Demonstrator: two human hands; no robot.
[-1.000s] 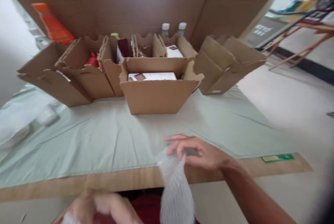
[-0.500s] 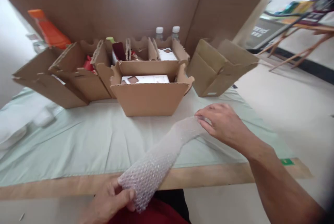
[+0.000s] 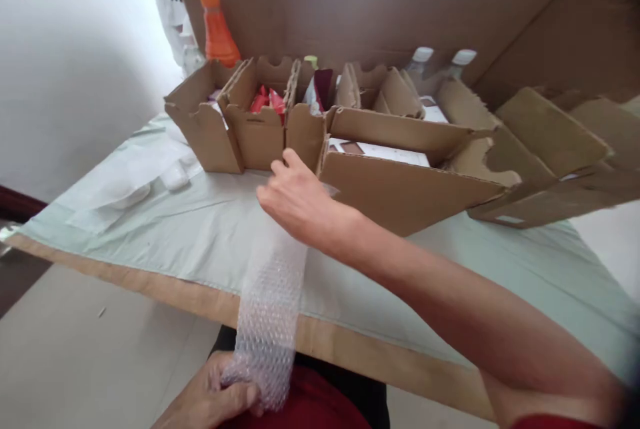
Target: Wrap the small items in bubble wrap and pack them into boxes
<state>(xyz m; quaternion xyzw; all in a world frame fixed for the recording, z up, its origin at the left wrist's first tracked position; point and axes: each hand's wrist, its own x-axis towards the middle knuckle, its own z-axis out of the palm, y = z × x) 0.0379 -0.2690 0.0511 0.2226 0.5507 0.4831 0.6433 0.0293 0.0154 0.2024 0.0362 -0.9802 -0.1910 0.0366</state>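
Observation:
A long strip of clear bubble wrap [image 3: 270,302] stretches from my lap up over the table's front edge. My left hand [image 3: 220,389] is closed on its near end, thumb on top, where the wrap looks folded or rolled. At the far end, my right hand [image 3: 297,199] is closed with its fingers curled, the wrap running up beneath it. Its grip is partly hidden by the back of the hand. This hand is just in front of the cardboard bins, near the left corner of the front cardboard box [image 3: 400,196], which contains a white box [image 3: 385,152].
A row of cardboard bins [image 3: 257,142] stands behind, with red packets [image 3: 267,101] in one. An orange bottle [image 3: 219,32] and two white-capped bottles [image 3: 423,56] rise at the back. Clear plastic packaging [image 3: 125,182] lies on the left of the green cloth [image 3: 200,236].
My view has turned left. My right hand has swung leftward across the front box with the wrap's far end, so the strip now points straight ahead. My left hand keeps its hold.

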